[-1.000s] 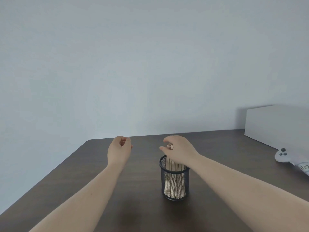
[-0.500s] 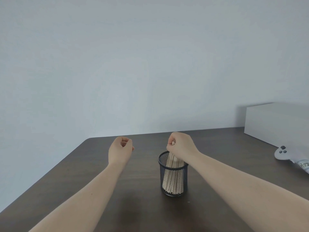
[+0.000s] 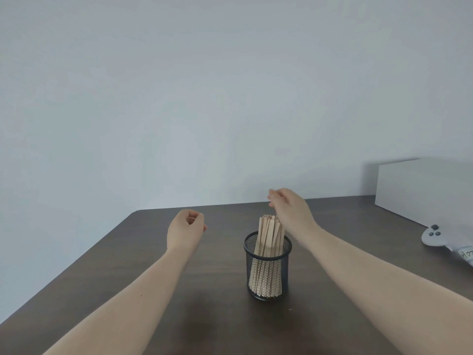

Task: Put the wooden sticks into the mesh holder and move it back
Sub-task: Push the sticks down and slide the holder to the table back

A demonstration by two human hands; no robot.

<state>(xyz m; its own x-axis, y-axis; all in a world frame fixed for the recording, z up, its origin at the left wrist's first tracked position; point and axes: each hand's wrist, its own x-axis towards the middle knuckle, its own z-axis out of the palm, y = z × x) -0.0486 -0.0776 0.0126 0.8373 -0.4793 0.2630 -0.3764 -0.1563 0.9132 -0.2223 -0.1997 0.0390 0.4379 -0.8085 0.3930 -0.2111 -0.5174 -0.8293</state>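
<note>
A black mesh holder stands upright on the dark wooden table, a little right of centre. A bundle of pale wooden sticks stands inside it, their tops rising above the rim. My right hand hovers just above and behind the stick tops, fingers loosely curled and holding nothing. My left hand hangs in the air to the left of the holder, curled into a loose fist with nothing in it.
A white box sits at the table's back right against the wall. In front of it lies a light grey controller with a paper label. The table's left edge runs diagonally toward me.
My right hand has let go of the sticks and lifted up and back from the holder. The sticks now stand free in it. My left hand has barely moved.
</note>
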